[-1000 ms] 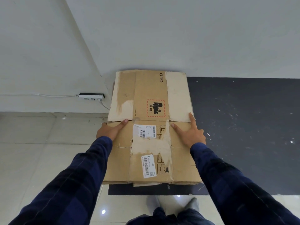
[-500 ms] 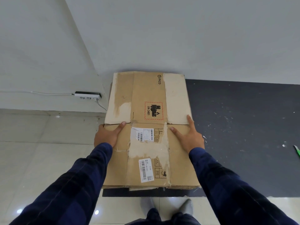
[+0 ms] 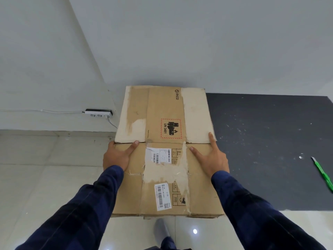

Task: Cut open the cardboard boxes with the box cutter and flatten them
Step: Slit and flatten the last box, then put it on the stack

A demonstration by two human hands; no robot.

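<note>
the flattened brown cardboard box (image 3: 162,159) lies on the floor against the wall, its right part over a dark grey mat (image 3: 270,150) and its left over pale floor tiles (image 3: 45,177). the right hand (image 3: 211,157) lies flat on it, thumb and forefinger spread by the middle crease. it is an open grip that presses and holds nothing. the left hand (image 3: 117,156) sits at the box's left edge with its thumb laid across the top; its fingers go over the edge, and whether that grip hooks under the board cannot be told. the board looks light and stiff across its panels but weak at the creases and at the pale torn patches, so it would likely fold there. the long side edges near the crease seem the best hold. the long green box cutter (image 3: 322,174) lies on the mat well to the right, its near end cut off by the frame. any layers beneath are hidden — only ragged edges show at the near end.
</note>
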